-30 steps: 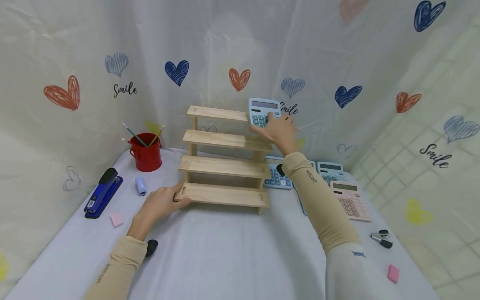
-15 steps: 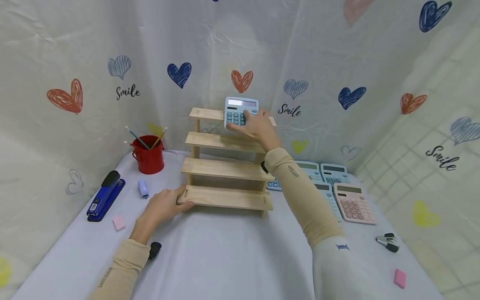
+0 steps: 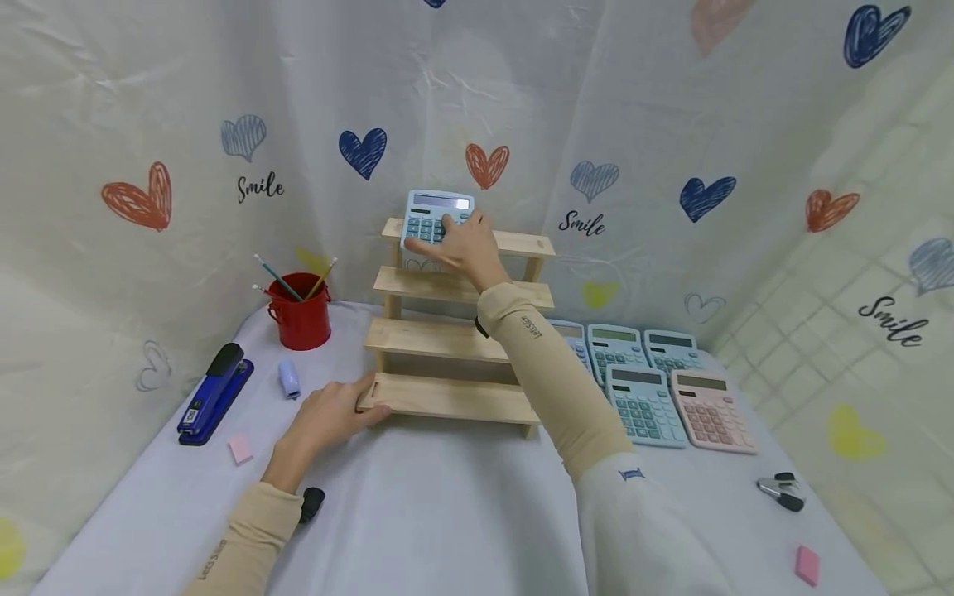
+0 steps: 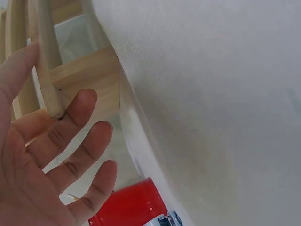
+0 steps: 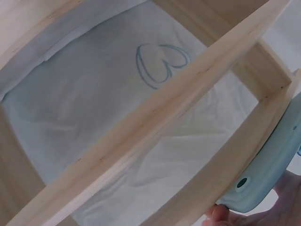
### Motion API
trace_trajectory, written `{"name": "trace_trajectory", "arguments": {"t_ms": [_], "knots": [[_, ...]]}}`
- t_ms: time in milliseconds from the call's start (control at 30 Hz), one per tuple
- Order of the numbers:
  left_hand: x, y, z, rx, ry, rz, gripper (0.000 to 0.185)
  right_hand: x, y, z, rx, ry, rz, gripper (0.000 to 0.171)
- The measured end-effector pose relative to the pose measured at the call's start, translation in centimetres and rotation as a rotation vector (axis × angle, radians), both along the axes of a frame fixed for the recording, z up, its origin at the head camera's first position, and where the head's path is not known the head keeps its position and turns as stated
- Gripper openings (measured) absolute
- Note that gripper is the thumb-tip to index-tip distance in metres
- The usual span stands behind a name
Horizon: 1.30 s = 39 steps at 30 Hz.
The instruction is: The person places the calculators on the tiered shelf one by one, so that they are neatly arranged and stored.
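Observation:
A light blue calculator (image 3: 426,219) is held by my right hand (image 3: 468,248) at the left part of the top shelf, its screen facing me. In the right wrist view, the calculator's side (image 5: 263,176) is close against the shelf edge; whether it bears weight there I cannot tell. Thumb and fingers of that hand grip its lower right side. The four-tier wooden display stand (image 3: 455,399) stands mid-table. My left hand (image 3: 328,422) holds the left end of its lowest shelf, thumb in front; the left wrist view shows the other fingers (image 4: 101,141) spread loosely beside the wood.
Several light blue calculators (image 3: 644,406) and a pink calculator (image 3: 713,411) lie right of the stand. A red pencil bucket (image 3: 304,319), blue stapler (image 3: 216,396), small light blue item (image 3: 289,379) and pink eraser (image 3: 240,449) are left. A staple remover (image 3: 781,491) and another eraser (image 3: 807,565) lie right.
My right hand has carried the calculator leftward along the top shelf, from its right end to its left part. The left hand stays on the lowest shelf. The head view has shifted slightly.

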<state>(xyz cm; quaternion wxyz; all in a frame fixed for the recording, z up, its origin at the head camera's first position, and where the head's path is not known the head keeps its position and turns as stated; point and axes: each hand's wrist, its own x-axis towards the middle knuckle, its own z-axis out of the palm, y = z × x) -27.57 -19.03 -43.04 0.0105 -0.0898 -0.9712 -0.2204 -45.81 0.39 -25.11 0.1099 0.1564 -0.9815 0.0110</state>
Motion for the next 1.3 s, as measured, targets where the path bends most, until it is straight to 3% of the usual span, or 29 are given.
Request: {"name": "trace_trajectory", "arguments": {"t_ms": [300, 567, 767, 1000, 1167, 1300], "knots": [[0.4, 0.5, 0.0, 0.001, -0.017, 0.002, 0.077, 1.7, 2.7, -0.3, -0.123, 0.027, -0.006, 0.098], [0.4, 0.2, 0.3, -0.012, 0.035, -0.023, 0.075, 5.1, 11.0, -1.7, -0.308, 0.092, 0.035, 0.083], [0.2, -0.1, 0.4, 0.005, 0.005, -0.021, 0.079, 7.4, 19.4, -4.8, -0.379, -0.024, -0.062, 0.091], [0.4, 0.0, 0.4, 0.014, -0.019, -0.026, 0.08, 9.9, 28.6, -10.6, -0.273, -0.153, -0.215, 0.096], [0.4, 0.0, 0.5, 0.016, -0.007, -0.03, 0.079, 11.7, 32.7, -13.9, -0.19, -0.31, -0.272, 0.099], [0.3, 0.1, 0.6, 0.015, -0.01, -0.039, 0.079, 12.5, 34.3, -15.4, -0.155, -0.385, -0.276, 0.1]]}}
